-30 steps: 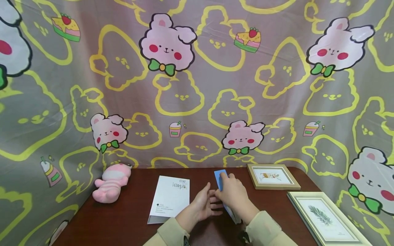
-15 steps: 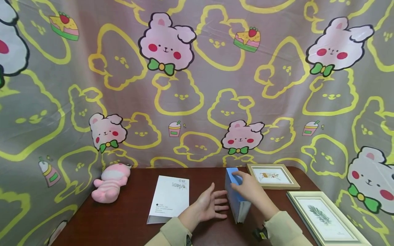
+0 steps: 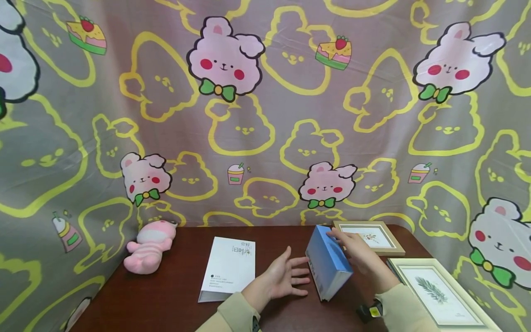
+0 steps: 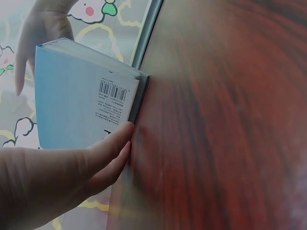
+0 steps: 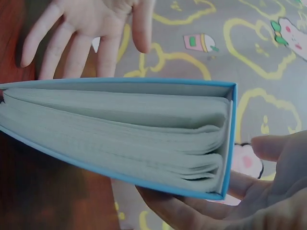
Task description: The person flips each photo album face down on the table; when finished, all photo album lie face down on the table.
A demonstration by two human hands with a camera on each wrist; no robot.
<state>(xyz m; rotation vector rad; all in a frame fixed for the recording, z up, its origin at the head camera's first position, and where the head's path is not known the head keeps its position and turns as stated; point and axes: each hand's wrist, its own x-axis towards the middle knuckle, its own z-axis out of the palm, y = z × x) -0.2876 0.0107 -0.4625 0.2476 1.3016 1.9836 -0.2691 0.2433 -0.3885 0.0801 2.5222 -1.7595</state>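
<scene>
A blue book-like album (image 3: 325,260) is on its edge on the table (image 3: 286,313), leaning to the right, its thick page block towards the camera. The left hand (image 3: 279,279) is beside its left cover, fingers spread; the left wrist view has the left hand's fingertips (image 4: 125,132) at the lower part of the cover, by the barcode. Along the right side is the right hand (image 3: 357,251). In the right wrist view the right hand (image 5: 249,191) has its fingers against the far cover, partly hidden, and its thumb apart from the spine.
A white box or book (image 3: 228,269) lies left of the hands, with a pink plush toy (image 3: 149,249) farther left. Two picture frames lie at the right: a small wooden one (image 3: 387,251) behind and a larger cream one (image 3: 450,295) nearer. A patterned curtain (image 3: 278,106) surrounds the table.
The blue album has moved right and now leans rightward, showing more of its spine and pages. My right hand has moved right with it; my left hand's fingers have spread.
</scene>
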